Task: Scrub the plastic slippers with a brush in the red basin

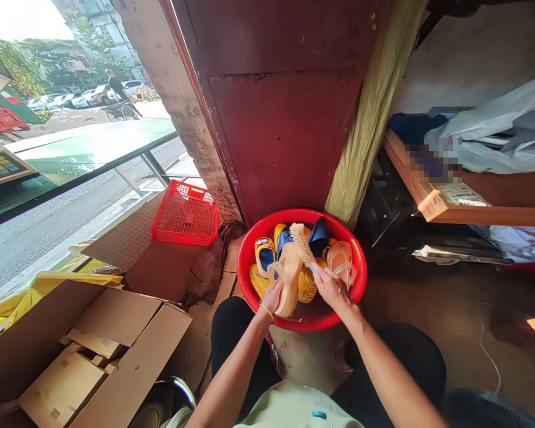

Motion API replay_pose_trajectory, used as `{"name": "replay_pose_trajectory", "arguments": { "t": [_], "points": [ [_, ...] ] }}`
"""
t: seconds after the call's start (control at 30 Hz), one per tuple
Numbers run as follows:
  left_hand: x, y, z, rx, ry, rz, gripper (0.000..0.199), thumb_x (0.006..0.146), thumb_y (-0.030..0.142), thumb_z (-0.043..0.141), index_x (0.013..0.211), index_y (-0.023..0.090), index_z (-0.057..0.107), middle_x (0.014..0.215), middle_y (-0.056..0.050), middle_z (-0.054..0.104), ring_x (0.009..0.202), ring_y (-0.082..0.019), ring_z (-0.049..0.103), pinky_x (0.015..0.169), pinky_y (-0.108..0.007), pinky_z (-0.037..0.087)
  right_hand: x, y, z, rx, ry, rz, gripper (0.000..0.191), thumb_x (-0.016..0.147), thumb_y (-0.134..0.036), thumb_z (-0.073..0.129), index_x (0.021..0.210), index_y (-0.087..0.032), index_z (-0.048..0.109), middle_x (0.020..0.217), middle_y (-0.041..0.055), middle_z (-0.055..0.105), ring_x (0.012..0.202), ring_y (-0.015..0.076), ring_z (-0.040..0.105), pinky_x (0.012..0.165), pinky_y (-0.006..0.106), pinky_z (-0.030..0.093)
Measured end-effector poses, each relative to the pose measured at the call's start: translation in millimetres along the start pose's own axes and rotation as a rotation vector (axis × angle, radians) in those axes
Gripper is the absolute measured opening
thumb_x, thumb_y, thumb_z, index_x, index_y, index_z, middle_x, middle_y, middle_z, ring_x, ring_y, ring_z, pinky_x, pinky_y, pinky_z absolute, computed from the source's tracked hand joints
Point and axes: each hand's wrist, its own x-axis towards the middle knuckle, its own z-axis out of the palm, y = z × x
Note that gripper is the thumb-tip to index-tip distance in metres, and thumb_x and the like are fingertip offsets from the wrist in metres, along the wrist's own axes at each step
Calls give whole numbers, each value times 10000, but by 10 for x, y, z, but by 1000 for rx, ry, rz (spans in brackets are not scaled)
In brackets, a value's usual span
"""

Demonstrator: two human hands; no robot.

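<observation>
My left hand (271, 297) is closed around a pale beige slipper (289, 291), held sole up or on its side; I cannot tell which. A scrubbing brush (301, 244) with pale bristles and a light blue handle is in my right hand (332, 289), its bristles close beside the slipper. Below both hands stands a red plastic basin (361, 285) with several shoes in it. Among them are a yellow shoe with a blue inside (264, 259), a dark blue slipper (318, 238), a pink clog (340, 254) and a yellow ribbed sole (308, 288). Some dark water shows at the basin's front.
A dark red door (280, 137) rises behind the basin, with a yellowish curtain (365, 131) beside it. On the left are a red plastic crate (187, 217) and an open cardboard box (156, 351). A wooden shelf (494, 214) bearing plastic bags stands on the right.
</observation>
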Motion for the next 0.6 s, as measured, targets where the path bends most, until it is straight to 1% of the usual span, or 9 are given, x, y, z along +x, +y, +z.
{"name": "replay_pose_trajectory", "arguments": {
  "t": [0.07,0.13,0.2,0.27,0.33,0.4,0.5,0.57,0.6],
  "points": [
    [-2,50,-36,143,-47,107,315,801,398,716,952,121,733,921,-113,720,936,-266,669,848,-345,534,81,146,-20,-27,-2,76,443,981,-282,396,1353,-228,631,997,100,730,876,209,697,769,277,535],
    [21,119,-80,278,-81,225,311,797,387,718,969,128,726,904,-111,714,925,-274,656,843,-346,524,51,318,-4,4,6,85,435,968,-274,409,1333,-219,639,1035,101,740,921,218,697,818,300,537],
    [65,190,-112,386,-93,329,278,770,318,738,1001,165,720,952,-97,707,991,-278,631,912,-342,495,-76,454,45,54,27,90,455,963,-270,398,1356,-190,613,1095,118,739,979,232,692,866,327,537],
    [121,236,-115,493,-69,388,317,710,236,779,1019,216,712,1022,-79,683,1100,-279,587,1015,-335,435,-243,519,95,77,49,122,485,968,-276,372,1398,-168,570,1135,139,731,1009,244,688,881,346,540],
    [181,233,-84,655,-45,426,363,677,190,796,1019,249,692,1059,-74,647,1170,-283,546,1084,-342,376,-393,499,121,73,64,146,503,978,-280,348,1428,-163,539,1153,149,720,1026,247,683,880,342,543],
    [238,177,-28,815,-48,427,326,698,165,776,991,251,663,1055,-80,621,1195,-286,527,1122,-360,328,-493,401,122,33,42,136,508,984,-293,351,1449,-187,524,1138,143,713,981,241,691,830,316,551],
    [296,38,59,1022,-82,384,232,770,136,697,966,218,603,1064,-104,601,1221,-304,504,1139,-405,286,-531,194,115,-76,-101,39,505,970,-314,419,1465,-279,512,1039,101,705,820,208,697,693,266,539],
    [304,-45,87,1119,-86,368,224,801,113,647,992,203,571,1111,-122,589,1229,-315,497,1122,-435,296,-491,101,121,-132,-199,-33,502,957,-298,459,1455,-335,517,984,79,695,752,186,686,642,244,518],
    [300,-74,89,1147,-83,360,236,807,101,628,1010,201,560,1133,-128,584,1221,-315,505,1106,-443,315,-458,82,129,-147,-223,-46,506,956,-281,465,1454,-356,512,975,73,694,740,181,685,634,239,512]
  ]
}}
